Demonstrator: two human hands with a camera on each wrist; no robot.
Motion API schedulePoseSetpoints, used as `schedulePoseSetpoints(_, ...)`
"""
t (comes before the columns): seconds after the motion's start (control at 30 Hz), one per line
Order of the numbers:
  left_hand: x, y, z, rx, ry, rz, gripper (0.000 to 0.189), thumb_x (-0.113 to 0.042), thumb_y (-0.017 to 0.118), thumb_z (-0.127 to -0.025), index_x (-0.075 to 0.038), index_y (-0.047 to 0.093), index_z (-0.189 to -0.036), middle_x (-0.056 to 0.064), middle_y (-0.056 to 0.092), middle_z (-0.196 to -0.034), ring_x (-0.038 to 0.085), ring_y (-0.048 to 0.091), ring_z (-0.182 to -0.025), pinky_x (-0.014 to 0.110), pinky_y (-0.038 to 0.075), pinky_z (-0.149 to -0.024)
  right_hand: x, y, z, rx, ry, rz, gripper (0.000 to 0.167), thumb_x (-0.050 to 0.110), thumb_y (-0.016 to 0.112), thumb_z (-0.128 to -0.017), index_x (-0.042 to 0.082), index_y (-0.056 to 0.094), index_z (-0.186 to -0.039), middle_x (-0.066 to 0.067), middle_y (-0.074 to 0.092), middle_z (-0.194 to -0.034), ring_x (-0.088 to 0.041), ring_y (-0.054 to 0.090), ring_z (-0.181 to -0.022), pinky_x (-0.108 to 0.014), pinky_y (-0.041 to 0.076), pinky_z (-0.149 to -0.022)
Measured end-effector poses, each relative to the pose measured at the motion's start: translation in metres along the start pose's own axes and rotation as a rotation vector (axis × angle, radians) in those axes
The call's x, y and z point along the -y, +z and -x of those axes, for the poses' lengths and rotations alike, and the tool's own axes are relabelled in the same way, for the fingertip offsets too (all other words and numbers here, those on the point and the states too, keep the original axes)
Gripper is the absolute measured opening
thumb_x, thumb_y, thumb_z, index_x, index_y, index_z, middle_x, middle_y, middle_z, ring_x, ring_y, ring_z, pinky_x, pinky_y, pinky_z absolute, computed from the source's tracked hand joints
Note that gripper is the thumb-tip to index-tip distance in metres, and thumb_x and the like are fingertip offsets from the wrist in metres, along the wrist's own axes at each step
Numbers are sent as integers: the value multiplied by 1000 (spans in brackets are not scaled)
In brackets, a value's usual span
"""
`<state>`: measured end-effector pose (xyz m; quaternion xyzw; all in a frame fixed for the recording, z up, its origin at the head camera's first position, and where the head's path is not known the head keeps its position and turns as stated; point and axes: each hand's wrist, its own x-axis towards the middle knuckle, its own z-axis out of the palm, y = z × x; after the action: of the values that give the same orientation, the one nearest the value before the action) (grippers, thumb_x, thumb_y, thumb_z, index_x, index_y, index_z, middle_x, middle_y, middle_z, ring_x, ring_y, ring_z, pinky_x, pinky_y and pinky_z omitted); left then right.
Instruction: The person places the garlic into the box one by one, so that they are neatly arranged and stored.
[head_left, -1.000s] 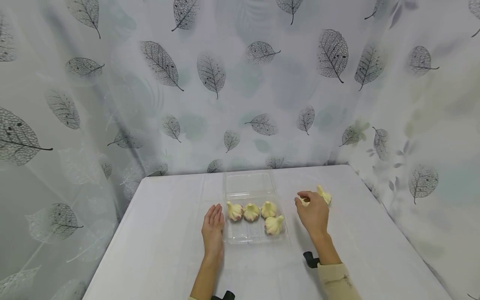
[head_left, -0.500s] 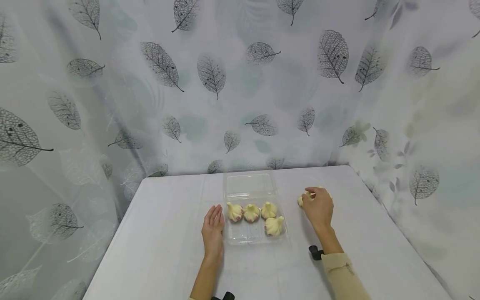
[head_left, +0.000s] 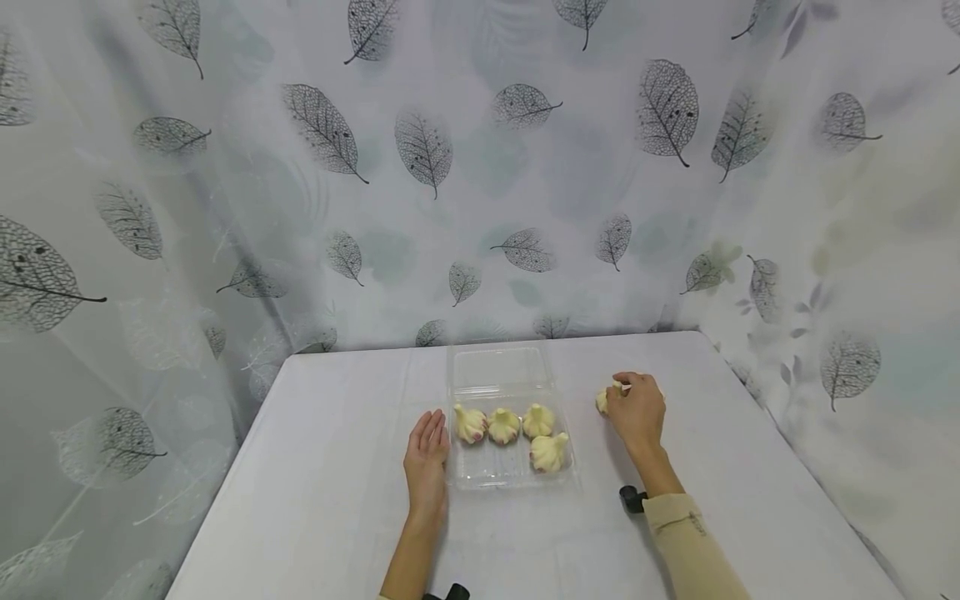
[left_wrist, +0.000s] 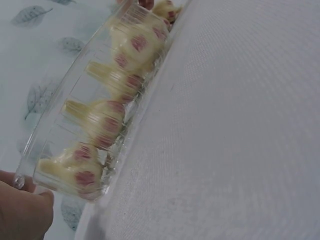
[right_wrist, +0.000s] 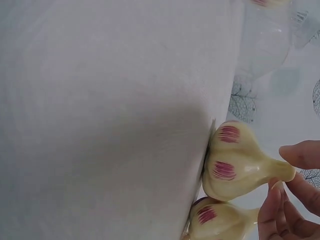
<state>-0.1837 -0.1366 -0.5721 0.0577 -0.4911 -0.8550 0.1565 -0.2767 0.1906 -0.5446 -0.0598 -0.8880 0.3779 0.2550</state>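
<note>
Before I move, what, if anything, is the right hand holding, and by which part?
The right hand pinches a garlic bulb by its stem, near the tip; the bulb's base appears to rest on the table.

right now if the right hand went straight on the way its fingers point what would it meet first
Most likely the garlic bulb directly ahead: its stem sits between the fingers of the right hand, though how firmly they touch is hard to judge.
</note>
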Motion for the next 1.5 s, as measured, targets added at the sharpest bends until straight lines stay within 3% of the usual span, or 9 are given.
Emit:
schedulePoseSetpoints(0.27,1,-1,2,22,-2,-29,64,23,36,-97,8,26,-158,25,33,-163,36,27,-156,31,34,-124,-4,0,-2,14,-30,-3,18,3,68,-93,-5,76,-106,-24,69,-98,-38,68,-87,-55,57,-76)
schedulePoseSetpoints(1.23,-3,0,3,22,-2,-55,55,12,44,-105,6,29,-158,22,37,-162,33,31,-154,28,37,-122,5,-6,-2,-5,-30,-30,16,4,69,-93,-3,77,-105,-20,71,-96,-35,69,-86,-51,56,-75)
schedulePoseSetpoints(1.5,-3,1,3,19,-4,-34,55,13,43,-104,8,27,-157,23,37,-162,33,31,-154,29,37,-122,10,-10,1,-39,-74,-41,14,1,73,-91,-2,78,-103,-19,71,-94,-34,69,-84,-49,56,-72)
